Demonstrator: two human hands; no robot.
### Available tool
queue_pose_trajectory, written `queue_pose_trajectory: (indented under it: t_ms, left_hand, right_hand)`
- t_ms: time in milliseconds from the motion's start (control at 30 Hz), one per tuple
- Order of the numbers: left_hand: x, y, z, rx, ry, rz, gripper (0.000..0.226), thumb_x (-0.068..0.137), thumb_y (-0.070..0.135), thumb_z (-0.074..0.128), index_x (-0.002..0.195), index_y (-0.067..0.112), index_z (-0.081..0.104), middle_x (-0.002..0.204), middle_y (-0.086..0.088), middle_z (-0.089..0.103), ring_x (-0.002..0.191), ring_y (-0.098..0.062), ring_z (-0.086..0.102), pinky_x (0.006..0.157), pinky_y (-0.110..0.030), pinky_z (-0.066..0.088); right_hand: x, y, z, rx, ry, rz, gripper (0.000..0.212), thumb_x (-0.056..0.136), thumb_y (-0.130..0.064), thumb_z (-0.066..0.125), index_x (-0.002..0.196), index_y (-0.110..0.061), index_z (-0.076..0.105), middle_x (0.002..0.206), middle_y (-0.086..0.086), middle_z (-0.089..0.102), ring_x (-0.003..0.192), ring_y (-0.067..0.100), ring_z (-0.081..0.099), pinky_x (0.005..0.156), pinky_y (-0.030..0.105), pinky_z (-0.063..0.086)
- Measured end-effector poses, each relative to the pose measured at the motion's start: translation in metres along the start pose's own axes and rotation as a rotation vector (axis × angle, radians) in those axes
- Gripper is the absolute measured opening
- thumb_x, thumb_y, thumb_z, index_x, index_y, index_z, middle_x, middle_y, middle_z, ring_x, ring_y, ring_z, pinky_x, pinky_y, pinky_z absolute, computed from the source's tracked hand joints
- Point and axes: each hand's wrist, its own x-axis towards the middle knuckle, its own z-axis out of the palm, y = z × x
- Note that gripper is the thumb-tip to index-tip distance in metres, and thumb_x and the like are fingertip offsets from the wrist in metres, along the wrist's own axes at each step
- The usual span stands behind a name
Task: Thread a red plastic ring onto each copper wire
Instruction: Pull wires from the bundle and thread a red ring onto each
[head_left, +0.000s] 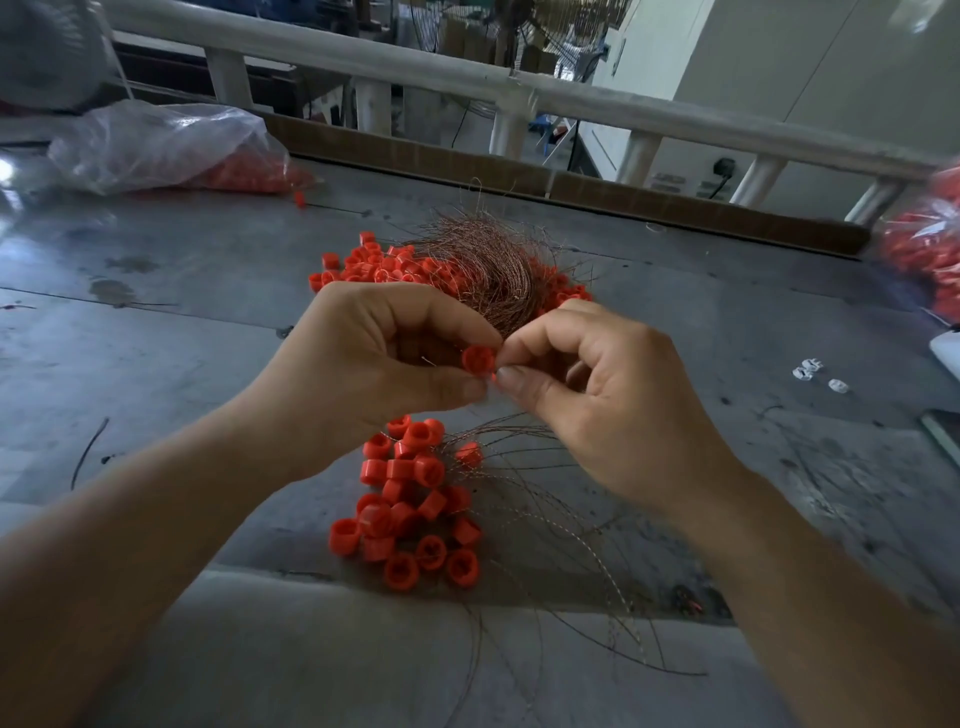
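Two hands met mid-frame above a stained grey table (182, 270).
The left hand (363, 353) pinched a red ring (478, 360); the right hand (613, 395) pinched its right edge. The copper wire bundle (483, 260) lay upper centre, a white railing (415, 67) behind.

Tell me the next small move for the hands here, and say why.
Probably slide the red ring further along the wire. The left hand pinches the ring, the right hand seems to pinch the wire right beside it, and a thin wire tip seems to poke out on the ring's left side, so the wire looks already through. The tip is faint, so I am unsure.
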Motion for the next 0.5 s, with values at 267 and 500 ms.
queue_pose_trajectory:
  t_ms: [267, 500]
  left_hand:
    - [-0.0003, -0.0019, -0.0014, -0.072, -0.026, -0.01, 0.035, 0.053, 0.022, 0.071, 0.088, 0.023, 0.07, 0.077, 0.007, 0.073, 0.071, -0.007, 0.069, 0.064, -0.013, 0.052]
    - [0.0001, -0.003, -0.0044, -0.196, -0.102, -0.05, 0.033, 0.067, 0.014, 0.064, 0.098, 0.026, 0.07, 0.087, 0.0, 0.074, 0.081, -0.015, 0.07, 0.071, -0.018, 0.053]
  right_hand:
    - [0.0012, 0.0025, -0.0015, -0.01, -0.004, 0.054, 0.016, 0.079, -0.01, 0.068, 0.072, -0.023, 0.062, 0.069, -0.012, 0.054, 0.064, -0.005, 0.05, 0.058, 0.008, 0.039]
    - [0.0025, 0.0013, -0.0072, 0.03, 0.007, 0.077, 0.021, 0.079, -0.011, 0.068, 0.072, -0.029, 0.06, 0.073, -0.011, 0.061, 0.061, -0.004, 0.052, 0.056, 0.008, 0.039]
